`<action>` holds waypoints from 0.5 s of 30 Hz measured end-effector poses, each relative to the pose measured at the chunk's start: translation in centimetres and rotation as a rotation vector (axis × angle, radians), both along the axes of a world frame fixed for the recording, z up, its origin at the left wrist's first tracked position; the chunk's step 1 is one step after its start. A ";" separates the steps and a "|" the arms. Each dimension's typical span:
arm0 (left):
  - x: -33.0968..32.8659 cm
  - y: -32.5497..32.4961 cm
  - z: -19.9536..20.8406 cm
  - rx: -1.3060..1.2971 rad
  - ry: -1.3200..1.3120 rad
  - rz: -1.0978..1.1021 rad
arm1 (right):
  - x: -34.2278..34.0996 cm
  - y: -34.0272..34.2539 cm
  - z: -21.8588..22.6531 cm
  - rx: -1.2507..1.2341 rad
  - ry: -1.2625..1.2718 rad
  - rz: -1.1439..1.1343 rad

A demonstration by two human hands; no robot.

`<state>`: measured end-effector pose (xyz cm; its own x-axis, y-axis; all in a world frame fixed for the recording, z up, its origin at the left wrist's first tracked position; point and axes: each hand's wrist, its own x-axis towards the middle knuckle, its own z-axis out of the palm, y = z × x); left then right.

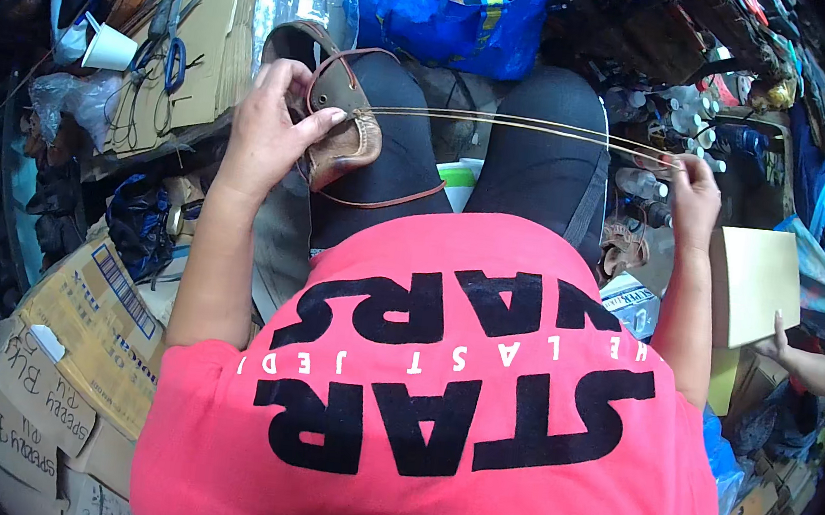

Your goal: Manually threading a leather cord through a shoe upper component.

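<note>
In my left hand (276, 123) is a brown leather boat shoe (345, 153), gripped at its upper with the thumb pressed near the stitched toe seam. A reddish-brown lace (383, 203) loops off the shoe, over and below it. From the seam a doubled tan thread (497, 120) runs taut across my lap to the right. Its far end is pinched in my right hand (695, 195), fingers closed, above and beyond my right knee. Whether a needle is in those fingers I cannot make out.
Blue-handled scissors (175, 65) and a white cup (110, 47) lie at the left on cardboard. Ahead sits a blue bag (447, 20); small bottles (641, 184) stand at the right. Another person's hand (794, 358) is beside a cream board (756, 289). Cardboard boxes (72, 342) fill the lower left.
</note>
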<state>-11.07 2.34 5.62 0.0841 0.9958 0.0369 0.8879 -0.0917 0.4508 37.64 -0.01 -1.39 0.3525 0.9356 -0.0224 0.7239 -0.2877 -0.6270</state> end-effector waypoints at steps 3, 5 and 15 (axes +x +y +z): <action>-0.6 0.2 -1.4 -0.210 -0.270 0.012 | 1.5 0.9 1.8 0.123 0.441 -0.059; -0.5 0.6 -1.8 -0.251 -0.437 -0.043 | 1.6 1.8 3.4 0.152 0.425 -0.045; -0.6 0.5 -1.5 -0.308 -0.501 -0.038 | 4.8 -0.6 5.0 0.056 -0.558 0.120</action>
